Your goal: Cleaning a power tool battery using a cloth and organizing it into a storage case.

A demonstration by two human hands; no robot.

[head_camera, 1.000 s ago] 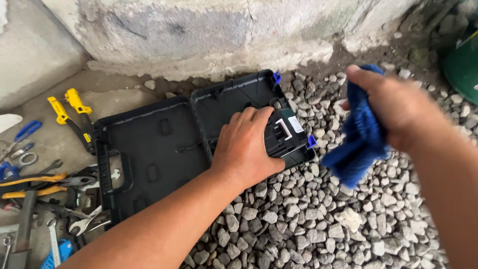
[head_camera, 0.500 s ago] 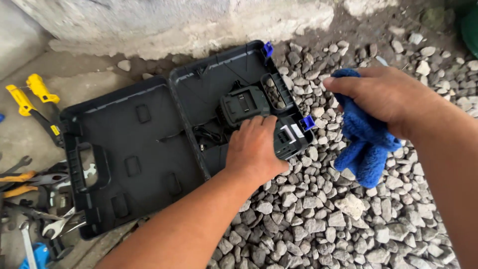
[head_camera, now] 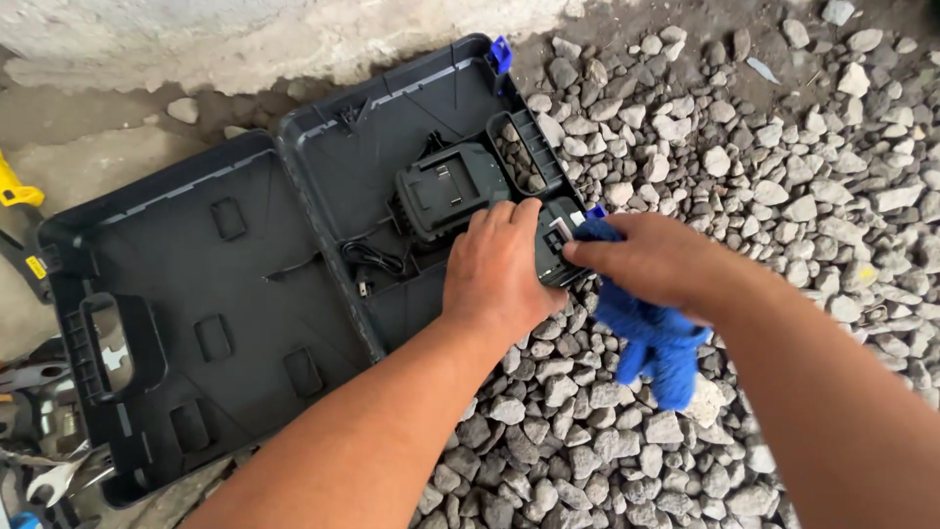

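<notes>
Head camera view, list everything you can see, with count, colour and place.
tool case: one, black, open flat, left and centre
charger: one, black, in the case's right half
battery pack: one, black, at the case's right edge
cloth: one, blue, over the gravel
gravel: many, grey, right and bottom
hand tools: several, metal and yellow, far left
left hand: on the battery pack
right hand: holds the cloth at the battery pack

Matt black plastic case [head_camera: 196, 294], fluffy blue cloth [head_camera: 651, 338], and rough grey gravel [head_camera: 783, 176] around them.
</notes>
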